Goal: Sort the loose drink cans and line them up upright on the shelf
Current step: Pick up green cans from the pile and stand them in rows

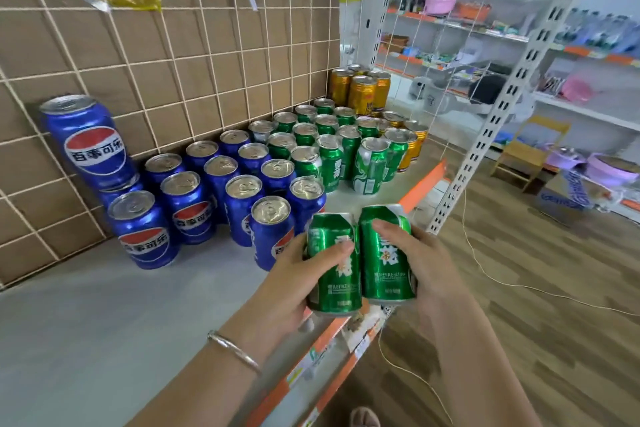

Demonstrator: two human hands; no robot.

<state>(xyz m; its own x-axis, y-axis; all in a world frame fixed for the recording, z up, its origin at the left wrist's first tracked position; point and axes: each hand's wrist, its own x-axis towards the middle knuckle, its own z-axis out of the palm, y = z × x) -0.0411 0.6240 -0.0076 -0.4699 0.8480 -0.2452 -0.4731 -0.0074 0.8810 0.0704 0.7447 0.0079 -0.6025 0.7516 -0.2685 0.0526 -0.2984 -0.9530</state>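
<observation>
Head view looked down along a pale grey shelf board (pixel 86 322) backed by a brown cardboard panel (pixel 173 62) behind a white wire grid. At far left, one blue aluminium cola can (pixel 86 142) with a red, white and blue roundel stood stacked on another and leaned against the grid. Just beside it, a block of upright blue cola cans (pixel 221 191) stood in rows, silver tops up.

In front of that block was the left hand (pixel 294 284), with a thin silver bangle (pixel 233 350) on its wrist. It gripped a shiny green aluminium drink can (pixel 334 263), thumb curled across the label and fingers hidden behind. Touching that can on the right, a second green drink can (pixel 386 253) was held by the right hand (pixel 426 263), which wrapped round the can's side with one fingertip pressed on the front. Both held cans were upright, slightly tilted, at the shelf's front edge; whether they rested on it could not be told.

Further back and to the right, a cluster of upright green cans (pixel 332 139) stood against the blue block. Beyond them, a small group of taller gold cans (pixel 360 90) filled the far corner. An orange front edge strip (pixel 422 184) ran below them. A white perforated steel upright (pixel 502 104) rose beside the shelf end. Right of it lay wood-pattern flooring (pixel 554 288), with a small yellow wooden stool (pixel 530 152) near other blurred shelves.
</observation>
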